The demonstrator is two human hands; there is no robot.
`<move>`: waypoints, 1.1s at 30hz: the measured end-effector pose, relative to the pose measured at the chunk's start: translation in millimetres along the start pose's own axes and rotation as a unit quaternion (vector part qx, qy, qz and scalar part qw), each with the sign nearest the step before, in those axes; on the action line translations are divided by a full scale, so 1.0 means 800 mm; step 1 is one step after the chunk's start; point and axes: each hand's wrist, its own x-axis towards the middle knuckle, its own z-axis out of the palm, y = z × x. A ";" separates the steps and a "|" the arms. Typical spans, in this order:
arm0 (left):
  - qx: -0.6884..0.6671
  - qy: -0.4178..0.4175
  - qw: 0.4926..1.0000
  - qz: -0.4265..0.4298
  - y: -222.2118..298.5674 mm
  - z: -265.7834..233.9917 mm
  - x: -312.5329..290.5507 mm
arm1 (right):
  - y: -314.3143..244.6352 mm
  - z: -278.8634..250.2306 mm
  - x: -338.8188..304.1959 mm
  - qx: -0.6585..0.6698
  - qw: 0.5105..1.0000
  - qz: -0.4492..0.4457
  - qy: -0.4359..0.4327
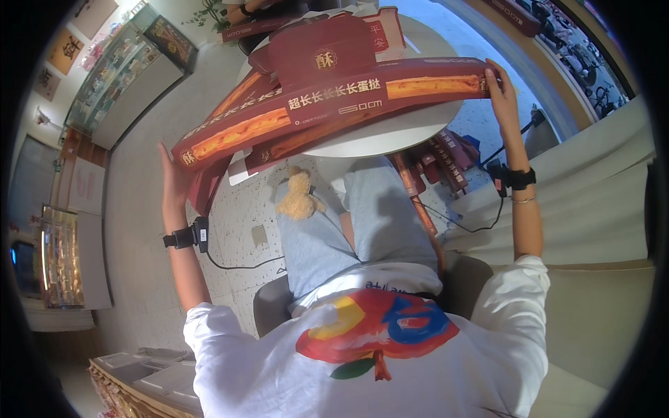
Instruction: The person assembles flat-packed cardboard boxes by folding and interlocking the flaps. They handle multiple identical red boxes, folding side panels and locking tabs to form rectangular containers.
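A long, narrow maroon cardboard box [334, 104] with golden pastry pictures spans the space between my two hands, above the table. My left hand [173, 171] presses against its left end, fingers partly hidden behind the cardboard. At the far right end my right hand [503, 90] grips it, fingers over the top edge. A wide maroon flap [323, 49] stands up from the middle of its back edge. Beneath and behind it lie more maroon boxes [313, 136], partly covered.
The boxes rest on a round white table [397, 139]. A tan plush toy [298, 198] lies by my left thigh. More maroon cartons [442, 164] are low at the right. Black cables [240, 267] run from both wrist straps. Another person's arm [254, 8] shows across the table.
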 end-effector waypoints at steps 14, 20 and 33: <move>0.239 0.027 0.970 0.044 -0.019 -0.016 0.002 | -0.001 -0.024 -0.003 0.047 0.998 0.036 -0.035; 0.283 0.036 0.951 0.119 -0.027 -0.001 -0.032 | -0.014 -0.047 -0.037 0.020 0.991 0.128 -0.039; 0.133 0.065 0.973 0.174 -0.112 0.011 -0.083 | 0.025 -0.074 -0.086 0.040 0.985 0.107 0.129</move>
